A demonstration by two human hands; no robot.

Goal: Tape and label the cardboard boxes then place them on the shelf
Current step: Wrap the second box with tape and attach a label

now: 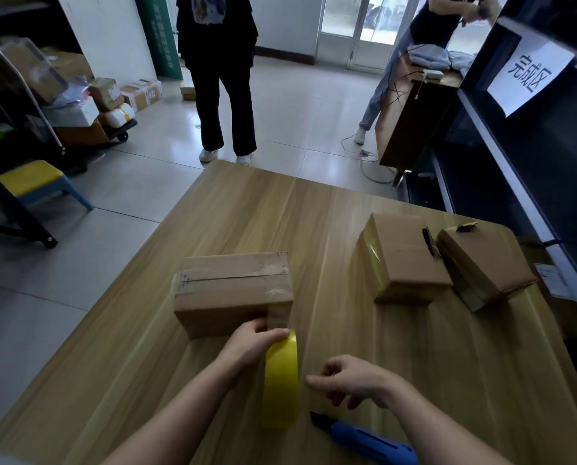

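Observation:
A cardboard box (233, 290) lies on the wooden table (314, 209) with clear tape along its top seam and down its near right side. My left hand (252, 345) grips a yellow tape roll (280, 380) standing on edge just in front of the box; a strip of tape runs from the roll up onto the box. My right hand (351, 380) hovers to the right of the roll, fingers loosely curled, holding nothing. Two more cardboard boxes (401, 260) (482, 266) sit side by side at the right of the table.
A blue utility knife (367, 443) lies at the table's near edge. A dark shelf (532, 182) with a white paper sign (528, 75) stands on the right. Two people stand beyond the table. A yellow stool (35, 182) and a cart of parcels (89, 109) are at left.

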